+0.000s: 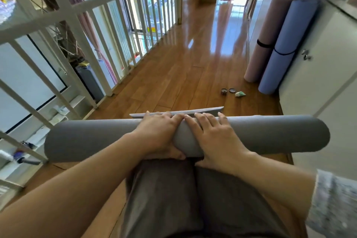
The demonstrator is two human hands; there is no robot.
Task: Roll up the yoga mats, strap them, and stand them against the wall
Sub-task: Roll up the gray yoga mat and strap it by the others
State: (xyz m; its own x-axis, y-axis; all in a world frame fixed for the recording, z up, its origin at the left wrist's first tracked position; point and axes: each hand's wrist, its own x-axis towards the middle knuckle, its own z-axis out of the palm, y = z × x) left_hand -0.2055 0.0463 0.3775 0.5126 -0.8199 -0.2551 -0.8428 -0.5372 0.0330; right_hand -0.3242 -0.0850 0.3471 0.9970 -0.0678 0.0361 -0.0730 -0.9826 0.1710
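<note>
A grey yoga mat (87, 137) lies rolled into a thick cylinder across the wooden floor in front of my knees. A short flat end of it (202, 111) still lies on the floor just beyond the roll. My left hand (160, 133) grips the roll's middle, fingers over the top and thumb underneath. My right hand (214, 137) lies beside it, fingers spread over the top of the roll and thumb tucked under. A pink rolled mat (264, 31) and a blue rolled mat (284, 44), each with a dark strap, stand against the white wall at the right.
A white railing (100, 31) runs along the left side with a drop behind it. Two small round tins (228, 91) and a green-white object (240, 94) lie on the floor near the blue mat. A white cabinet door (318, 60) stands at the right.
</note>
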